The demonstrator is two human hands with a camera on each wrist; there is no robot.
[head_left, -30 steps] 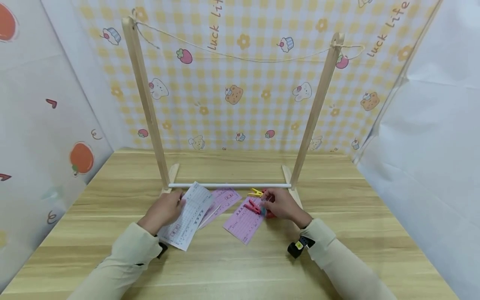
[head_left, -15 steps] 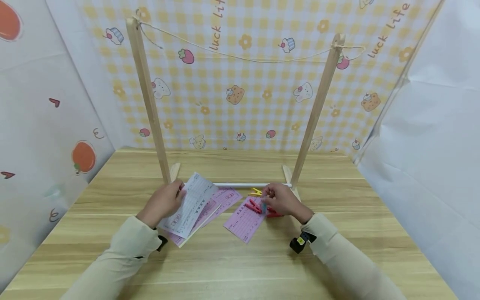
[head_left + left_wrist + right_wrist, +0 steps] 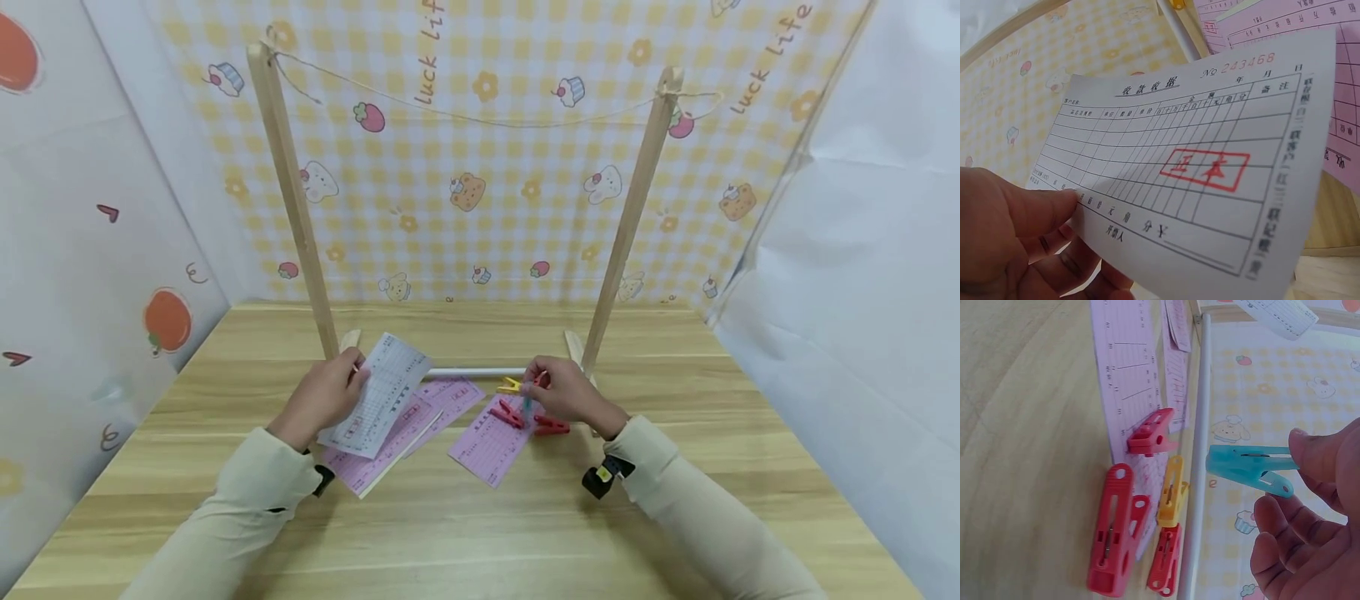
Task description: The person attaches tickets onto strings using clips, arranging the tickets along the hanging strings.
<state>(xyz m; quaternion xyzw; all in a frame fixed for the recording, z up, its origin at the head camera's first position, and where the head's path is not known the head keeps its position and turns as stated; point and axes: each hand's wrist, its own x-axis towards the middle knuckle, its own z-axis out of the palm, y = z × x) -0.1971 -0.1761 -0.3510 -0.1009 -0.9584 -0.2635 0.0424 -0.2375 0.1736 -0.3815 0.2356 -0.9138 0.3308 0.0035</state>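
Note:
My left hand pinches one edge of a white printed receipt slip, which is tilted above pink receipt slips on the table. The slip has a red boxed stamp and a red number. Between the thumb and fingers of my right hand is a teal clothespin, gripped by its handle end. Below that hand lie a yellow clothespin and red clothespins. Another red clothespin sits on a separate pink receipt slip.
A wooden frame stands behind the hands, with a left post, a right post and a white crossbar low down. A thin string sags between the post tops. Behind it hangs a checked backdrop.
My left hand has raised the white slip up from the pink slips, uncovering more of them. My right hand has risen a little with the teal clothespin, uncovering a red clothespin below.

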